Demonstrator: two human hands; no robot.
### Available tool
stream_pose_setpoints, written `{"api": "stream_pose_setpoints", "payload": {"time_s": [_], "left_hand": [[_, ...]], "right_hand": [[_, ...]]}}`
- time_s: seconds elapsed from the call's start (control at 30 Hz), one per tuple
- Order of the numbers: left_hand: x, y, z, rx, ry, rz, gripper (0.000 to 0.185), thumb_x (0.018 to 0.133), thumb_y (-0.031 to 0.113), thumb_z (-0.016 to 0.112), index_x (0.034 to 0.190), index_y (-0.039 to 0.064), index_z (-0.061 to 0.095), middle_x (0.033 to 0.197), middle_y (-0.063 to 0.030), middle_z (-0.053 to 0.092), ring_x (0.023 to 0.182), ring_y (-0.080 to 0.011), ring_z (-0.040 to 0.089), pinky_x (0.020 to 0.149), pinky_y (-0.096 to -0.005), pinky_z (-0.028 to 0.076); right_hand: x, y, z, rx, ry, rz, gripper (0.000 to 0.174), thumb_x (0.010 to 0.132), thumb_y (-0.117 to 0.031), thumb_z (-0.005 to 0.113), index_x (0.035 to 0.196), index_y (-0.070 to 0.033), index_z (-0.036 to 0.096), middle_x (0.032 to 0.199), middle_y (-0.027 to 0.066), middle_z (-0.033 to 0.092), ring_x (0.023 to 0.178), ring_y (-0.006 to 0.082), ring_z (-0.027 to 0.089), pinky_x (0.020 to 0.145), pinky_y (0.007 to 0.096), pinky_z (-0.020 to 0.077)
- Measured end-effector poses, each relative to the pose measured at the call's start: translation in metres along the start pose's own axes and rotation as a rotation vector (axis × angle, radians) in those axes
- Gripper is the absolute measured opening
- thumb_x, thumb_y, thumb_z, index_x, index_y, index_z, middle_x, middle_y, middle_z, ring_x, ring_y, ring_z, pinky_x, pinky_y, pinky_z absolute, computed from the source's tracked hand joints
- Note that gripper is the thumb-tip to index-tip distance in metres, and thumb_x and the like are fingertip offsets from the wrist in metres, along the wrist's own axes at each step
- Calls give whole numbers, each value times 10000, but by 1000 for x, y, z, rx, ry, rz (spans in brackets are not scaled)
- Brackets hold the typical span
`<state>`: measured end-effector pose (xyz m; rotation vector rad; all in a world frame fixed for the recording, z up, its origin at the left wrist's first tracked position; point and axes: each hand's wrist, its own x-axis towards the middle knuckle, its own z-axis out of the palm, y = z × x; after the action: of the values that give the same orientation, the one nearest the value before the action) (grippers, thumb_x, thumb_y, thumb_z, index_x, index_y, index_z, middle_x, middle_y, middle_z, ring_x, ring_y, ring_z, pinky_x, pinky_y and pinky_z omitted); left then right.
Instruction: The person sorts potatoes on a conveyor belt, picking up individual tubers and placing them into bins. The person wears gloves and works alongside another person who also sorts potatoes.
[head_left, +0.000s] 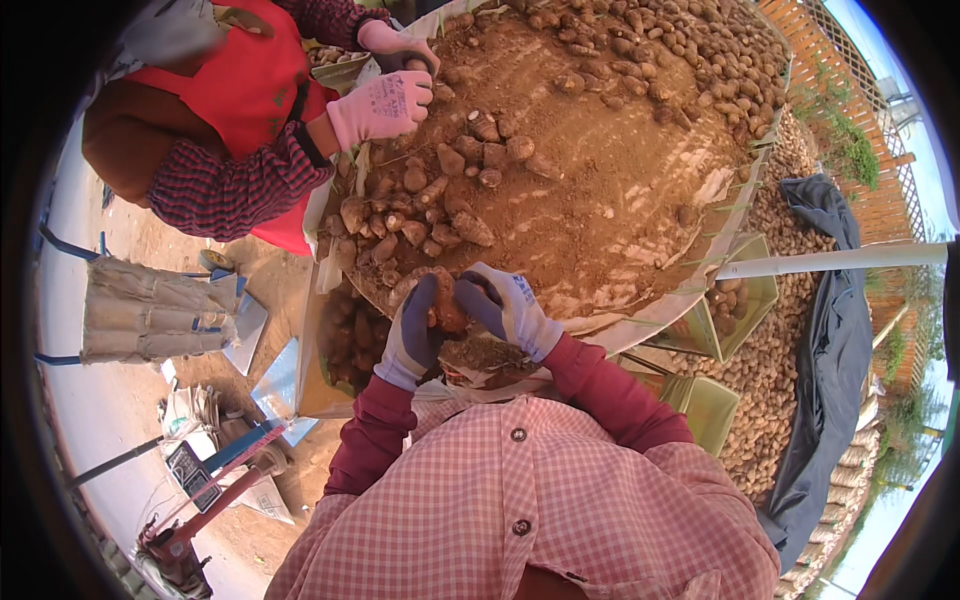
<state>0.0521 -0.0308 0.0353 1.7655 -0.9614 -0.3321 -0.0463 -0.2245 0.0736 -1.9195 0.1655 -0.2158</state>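
Observation:
A brown, soil-covered taro corm (448, 304) is held between my gloved hands at the near edge of the sorting table (592, 225). My left hand (414, 330) grips its left side, thumb on top. On the other side, my right hand (504, 304) has its fingers bent against the corm; the fingertips are partly hidden. Just beyond my left hand lies a pile of taro corms (420, 202), some with pale cut ends. Below it, to the left of my hand, a container (311, 375) holds more corms in shadow.
A co-worker's pink-gloved hands (386, 105) hold a small corm at upper left. Many corms (697, 52) cover the table's far side. Yellowish crates (701, 412) stand right, by corms heaped on the ground (757, 390). A white pole (832, 261) juts in; a platform scale (195, 472) stands left.

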Motion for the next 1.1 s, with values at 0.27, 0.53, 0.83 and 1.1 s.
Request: {"api": "stream_pose_setpoints", "payload": {"time_s": [0.27,0.53,0.83,1.1], "left_hand": [[-38,-14,-51,-511,211,-773,509,913,142,817,1371,33,624,1242,-188,695,1059,-308,699,845,-406,579],[-50,-22,-58,-94,337,-548,408,1022,200,699,1375,13,617,1310,-76,661,1159,-210,651,936,-344,531],[75,15,20,-584,284,-333,527,1054,346,662,1456,34,524,1271,-111,629,1123,-210,646,924,-323,543],[59,-19,40,-538,0,-156,508,953,194,754,1393,25,562,1207,-75,610,1053,-199,643,899,-316,547]], "right_hand": [[125,44,-97,-914,379,-5,576,956,-259,716,1492,-147,536,1563,184,506,1402,411,506,1117,556,405],[129,31,-96,-752,61,72,574,868,-269,815,1391,-127,626,1253,161,644,1204,407,623,973,480,523],[29,-28,-44,-295,3,-121,502,872,-107,769,1347,-53,617,1183,195,623,1119,418,632,911,465,524],[9,-27,-21,-228,335,34,205,951,-169,746,1091,-31,689,1042,185,668,837,385,695,731,428,553]]}}
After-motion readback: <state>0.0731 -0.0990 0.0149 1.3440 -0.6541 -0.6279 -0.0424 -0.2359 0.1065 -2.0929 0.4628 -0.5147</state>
